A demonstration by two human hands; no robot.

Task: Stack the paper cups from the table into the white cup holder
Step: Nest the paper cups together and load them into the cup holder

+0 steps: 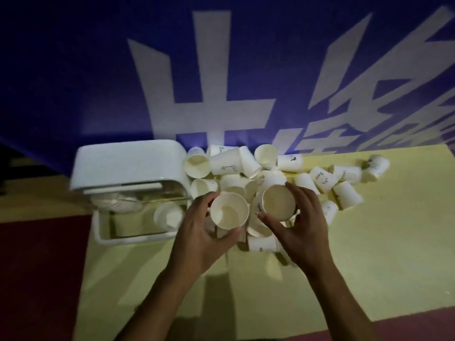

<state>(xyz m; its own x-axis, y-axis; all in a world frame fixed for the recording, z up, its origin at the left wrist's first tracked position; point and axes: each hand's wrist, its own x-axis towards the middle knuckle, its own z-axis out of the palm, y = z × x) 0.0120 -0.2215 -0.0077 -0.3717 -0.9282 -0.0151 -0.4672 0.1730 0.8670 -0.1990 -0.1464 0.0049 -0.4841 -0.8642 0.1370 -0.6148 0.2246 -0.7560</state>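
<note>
My left hand (197,239) grips a white paper cup (229,212), mouth up, with thumb and fingers round its rim. Just to its right, my right hand (300,225) grips a second cup (278,201), its mouth tipped towards me. Both are held above a heap of loose paper cups (246,168) on the yellow-green table (369,242). The white cup holder (128,166) stands left of the heap, with a clear front; a stack of cups (115,204) and another cup (168,215) show inside it.
More cups (344,178) lie scattered to the right, towards the table's far edge. A blue banner (221,70) with large white characters hangs behind the table. Dark red floor (37,267) shows at the left and along the bottom right.
</note>
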